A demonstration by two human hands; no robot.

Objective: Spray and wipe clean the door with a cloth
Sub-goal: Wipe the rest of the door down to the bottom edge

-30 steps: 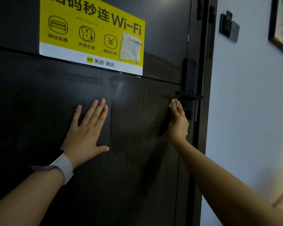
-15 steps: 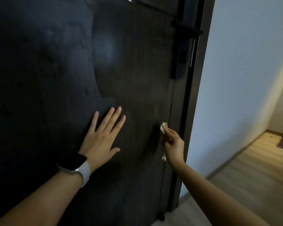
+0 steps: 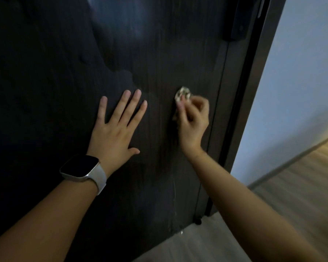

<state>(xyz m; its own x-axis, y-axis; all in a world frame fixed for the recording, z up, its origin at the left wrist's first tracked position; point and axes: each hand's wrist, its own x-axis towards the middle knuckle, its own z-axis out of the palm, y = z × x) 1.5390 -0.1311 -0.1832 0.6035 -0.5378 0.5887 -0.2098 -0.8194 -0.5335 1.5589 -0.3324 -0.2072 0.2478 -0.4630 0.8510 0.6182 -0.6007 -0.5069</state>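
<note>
A dark wood-grain door (image 3: 155, 53) fills most of the head view, with damp streaks on its surface. My left hand (image 3: 116, 127) lies flat against the door, fingers spread, a white-strapped smartwatch (image 3: 83, 170) on its wrist. My right hand (image 3: 192, 121) is closed around a small crumpled pale cloth (image 3: 182, 95) and presses it on the door near the right edge. Only the top of the cloth shows above my fingers. No spray bottle is in view.
The black lock plate (image 3: 237, 25) sits at the top right on the door's edge. The dark door frame (image 3: 254, 91) runs down beside it. A pale wall (image 3: 301, 72) and a wooden floor (image 3: 292, 186) lie to the right.
My view has dropped from the yellow Wi-Fi sign to the lower door. My right hand with the cloth has moved down from the handle and then leftwards. My left hand slid down too.
</note>
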